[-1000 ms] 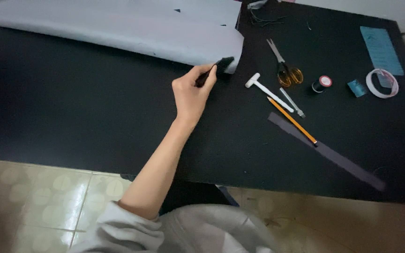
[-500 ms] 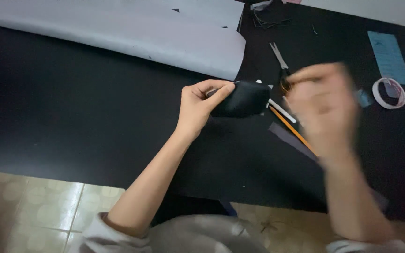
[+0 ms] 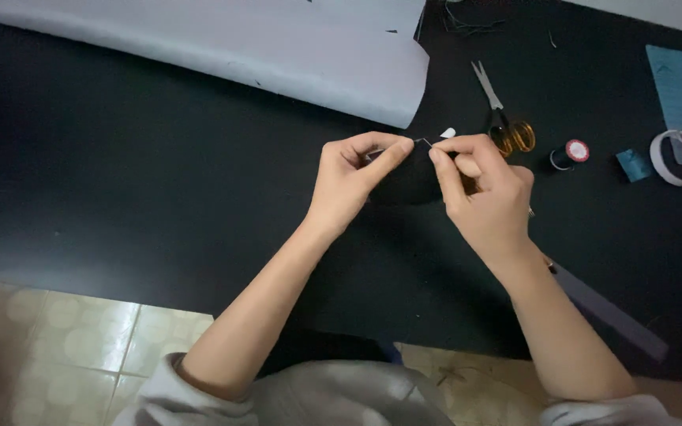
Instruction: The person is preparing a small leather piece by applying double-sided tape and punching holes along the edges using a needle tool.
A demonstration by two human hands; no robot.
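Note:
Above a black table, my left hand (image 3: 353, 180) pinches the top edge of a small black fabric piece (image 3: 408, 180). Close beside it, my right hand (image 3: 479, 193) grips the same piece from the right. A thin needle (image 3: 422, 142) shows between my two sets of fingertips; which hand holds it is not clear. The two hands nearly touch at the fingertips.
A large sheet of pale grey paper (image 3: 222, 47) lies across the far left of the black table (image 3: 120, 189). To the right are orange-handled scissors (image 3: 503, 118), a thread spool (image 3: 571, 153), a tape roll (image 3: 679, 158), a blue card (image 3: 680, 91) and a grey strip (image 3: 609, 312).
My left hand lifted the black piece off the table near the paper's corner. My right hand came in from the right and now grips the piece too.

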